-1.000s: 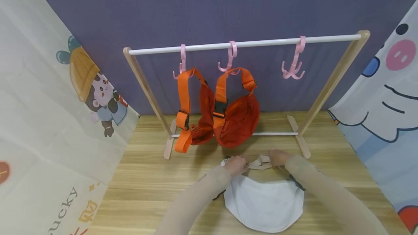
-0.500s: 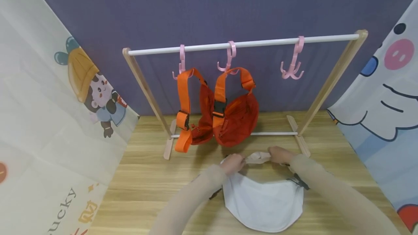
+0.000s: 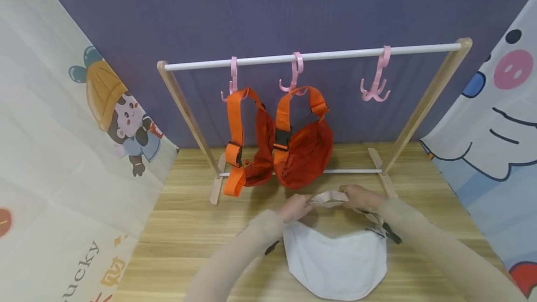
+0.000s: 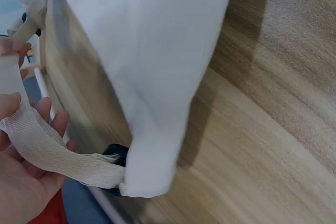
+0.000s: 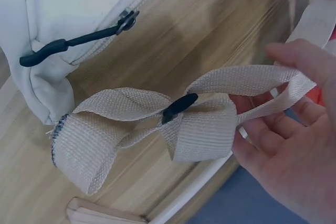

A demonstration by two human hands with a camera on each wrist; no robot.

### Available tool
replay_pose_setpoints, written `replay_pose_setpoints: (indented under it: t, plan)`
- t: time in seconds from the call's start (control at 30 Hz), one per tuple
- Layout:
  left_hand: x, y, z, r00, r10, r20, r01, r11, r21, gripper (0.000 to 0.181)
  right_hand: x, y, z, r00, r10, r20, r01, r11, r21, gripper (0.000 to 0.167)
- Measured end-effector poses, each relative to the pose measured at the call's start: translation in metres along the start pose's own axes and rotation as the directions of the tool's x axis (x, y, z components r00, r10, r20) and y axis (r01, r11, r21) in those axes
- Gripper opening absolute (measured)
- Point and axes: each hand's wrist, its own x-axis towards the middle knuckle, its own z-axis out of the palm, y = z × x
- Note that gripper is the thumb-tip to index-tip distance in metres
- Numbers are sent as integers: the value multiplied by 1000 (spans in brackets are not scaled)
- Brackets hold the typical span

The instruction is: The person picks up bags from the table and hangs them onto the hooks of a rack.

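L hand [image 3: 295, 207] & R hand [image 3: 360, 196], fingers part-curled, grip beige woven-webbing strap [image 3: 328, 198] of white half-moon fabric bag [image 3: 337, 262], wood-grain tbl [image 3: 168, 246] beneath.

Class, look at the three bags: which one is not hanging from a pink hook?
The white bag, whose beige strap the left hand and right hand hold; the two orange bags hang from pink hooks.
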Motion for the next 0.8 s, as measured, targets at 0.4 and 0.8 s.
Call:
replay_pose_setpoints:
  t: [0.4, 0.8]
  plan:
    - [-2, 5, -13, 1000, 8, 4, -8, 999, -38, 34, -1, -26, -7, 994, -96, -43, 96, 995, 8, 11]
    - [-4, 9, -19, 998, -38, 43, 50, 938, -343, 13, -1, -47, -16, 986, -150, -78, 147, 988, -44, 15]
